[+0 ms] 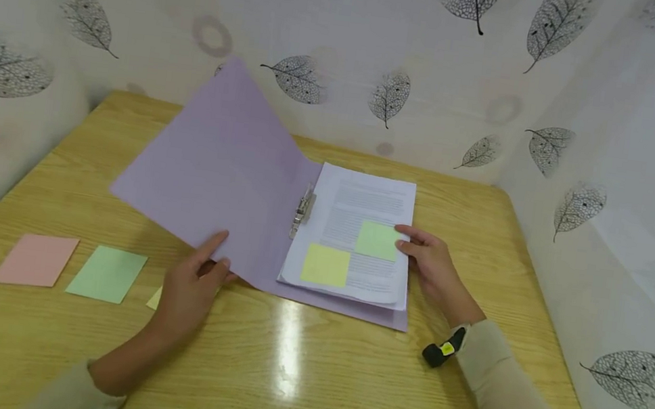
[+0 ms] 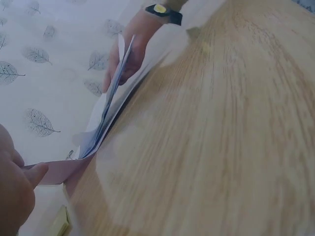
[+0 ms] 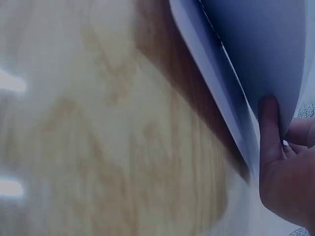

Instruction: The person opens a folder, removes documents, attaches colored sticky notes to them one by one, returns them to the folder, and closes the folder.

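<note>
A purple folder (image 1: 216,163) lies open on the table, its left cover raised at a slant. My left hand (image 1: 190,286) pinches the lower edge of that cover between thumb and fingers. On the folder's right side sits a stack of printed sheets (image 1: 359,198), beside a metal clip (image 1: 302,210) at the spine. A green sticky note (image 1: 377,240) and a yellow sticky note (image 1: 325,265) are on the top sheet. With its thumb and fingers, my right hand (image 1: 435,267) grips the right edge of the sheets; in the right wrist view they are lifted off the lower cover.
To the left on the wooden table (image 1: 342,384) lie a pink sticky pad (image 1: 35,260) and a green sticky pad (image 1: 107,273). A yellow pad (image 1: 154,298) is mostly hidden behind my left hand. Leaf-patterned sheeting (image 1: 347,43) surrounds the table at the back and sides.
</note>
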The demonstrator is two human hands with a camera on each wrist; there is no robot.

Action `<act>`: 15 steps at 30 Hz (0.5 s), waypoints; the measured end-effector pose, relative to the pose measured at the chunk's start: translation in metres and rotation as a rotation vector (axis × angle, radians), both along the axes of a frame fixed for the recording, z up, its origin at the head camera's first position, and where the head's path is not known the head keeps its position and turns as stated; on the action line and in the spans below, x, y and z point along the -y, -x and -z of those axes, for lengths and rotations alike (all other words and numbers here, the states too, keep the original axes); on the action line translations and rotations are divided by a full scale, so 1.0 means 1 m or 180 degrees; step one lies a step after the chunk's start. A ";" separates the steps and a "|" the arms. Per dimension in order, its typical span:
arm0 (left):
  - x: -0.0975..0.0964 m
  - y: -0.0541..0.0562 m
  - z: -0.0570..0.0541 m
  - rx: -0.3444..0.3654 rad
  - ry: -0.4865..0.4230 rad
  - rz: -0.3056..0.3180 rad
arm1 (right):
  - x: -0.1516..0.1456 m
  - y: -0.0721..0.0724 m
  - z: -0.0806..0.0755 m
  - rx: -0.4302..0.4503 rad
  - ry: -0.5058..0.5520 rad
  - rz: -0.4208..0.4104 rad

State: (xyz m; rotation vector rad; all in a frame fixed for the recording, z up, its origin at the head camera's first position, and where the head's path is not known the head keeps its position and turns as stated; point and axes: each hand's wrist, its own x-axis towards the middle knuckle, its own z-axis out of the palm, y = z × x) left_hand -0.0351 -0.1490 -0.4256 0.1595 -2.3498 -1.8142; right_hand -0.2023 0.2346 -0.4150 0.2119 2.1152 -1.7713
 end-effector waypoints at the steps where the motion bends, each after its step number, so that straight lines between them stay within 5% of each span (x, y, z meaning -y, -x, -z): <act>1: 0.000 0.000 0.000 -0.0015 -0.0006 -0.0001 | 0.000 0.001 0.001 0.0013 0.0001 -0.0025; 15: -0.001 -0.003 -0.001 -0.0118 0.0067 0.0066 | -0.002 0.005 0.005 0.0125 -0.0145 -0.0203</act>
